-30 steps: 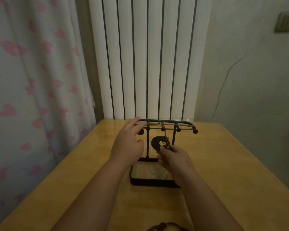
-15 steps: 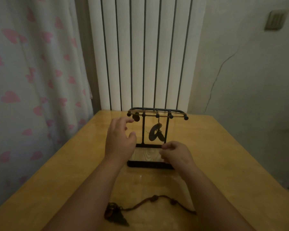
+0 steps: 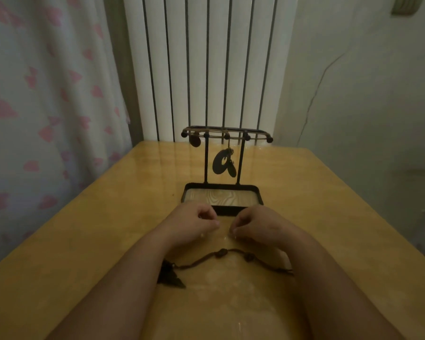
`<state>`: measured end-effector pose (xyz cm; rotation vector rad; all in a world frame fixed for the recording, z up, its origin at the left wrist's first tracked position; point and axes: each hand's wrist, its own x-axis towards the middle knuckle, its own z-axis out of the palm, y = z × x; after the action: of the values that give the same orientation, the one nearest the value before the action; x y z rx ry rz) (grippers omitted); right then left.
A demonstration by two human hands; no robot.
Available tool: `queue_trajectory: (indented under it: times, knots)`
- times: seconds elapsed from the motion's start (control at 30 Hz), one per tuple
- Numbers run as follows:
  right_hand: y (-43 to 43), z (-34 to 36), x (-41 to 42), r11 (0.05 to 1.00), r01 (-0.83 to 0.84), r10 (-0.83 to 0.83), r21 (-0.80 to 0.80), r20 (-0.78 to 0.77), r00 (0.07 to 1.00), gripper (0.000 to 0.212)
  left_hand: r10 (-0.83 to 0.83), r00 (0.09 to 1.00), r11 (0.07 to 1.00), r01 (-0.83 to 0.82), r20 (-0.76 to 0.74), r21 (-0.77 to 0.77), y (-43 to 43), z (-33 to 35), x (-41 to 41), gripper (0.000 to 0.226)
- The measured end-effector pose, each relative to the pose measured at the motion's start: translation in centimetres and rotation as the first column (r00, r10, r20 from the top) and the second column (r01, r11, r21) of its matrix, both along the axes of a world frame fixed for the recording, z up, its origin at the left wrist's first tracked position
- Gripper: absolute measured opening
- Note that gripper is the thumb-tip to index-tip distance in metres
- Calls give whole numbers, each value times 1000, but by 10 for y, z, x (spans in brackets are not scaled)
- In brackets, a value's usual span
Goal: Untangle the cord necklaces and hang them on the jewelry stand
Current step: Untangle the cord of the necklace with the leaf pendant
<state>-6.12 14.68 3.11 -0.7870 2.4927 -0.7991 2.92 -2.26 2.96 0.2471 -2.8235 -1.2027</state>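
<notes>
The black jewelry stand (image 3: 222, 192) with a wooden tray base sits mid-table. From its top bar hang a cord necklace with a dark ring pendant (image 3: 222, 163) and a small oval pendant (image 3: 195, 141). A second cord necklace (image 3: 221, 253), with beads and a dark pointed pendant (image 3: 170, 276), lies on the table between my forearms. My left hand (image 3: 192, 222) and my right hand (image 3: 258, 224) hover side by side just in front of the stand's base, beyond that cord. The fingers of both are curled downward and hold nothing.
The yellow wooden table (image 3: 317, 217) runs back to a white ribbed panel (image 3: 206, 69). A curtain with pink hearts (image 3: 47, 106) hangs along the left edge, and a cracked wall (image 3: 353, 106) stands on the right.
Both hands have come back from the stand's bar and ring pendant toward me and curled their fingers. The view has tilted down, showing the cord necklace on the table.
</notes>
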Motion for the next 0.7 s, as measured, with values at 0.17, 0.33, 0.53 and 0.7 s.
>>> queue_trajectory:
  times: [0.17, 0.33, 0.53, 0.7]
  knots:
    - [-7, -6, -2, 999, 28, -24, 45, -89, 996, 11, -185, 961, 966, 217, 207, -140, 7, 1, 8, 18]
    - [-9, -5, -4, 998, 38, -35, 41, -68, 997, 14, -199, 955, 933, 254, 220, -257, 8, 1, 6, 19]
    - [-9, 0, 4, 978, 80, -34, -194, 233, 972, 33, 117, 993, 969, -113, 7, -221, -7, -2, 1, 5]
    - [-14, 0, 8, 992, -119, 115, 33, 84, 990, 26, 386, 921, 916, -374, -60, 143, -20, -3, 0, 8]
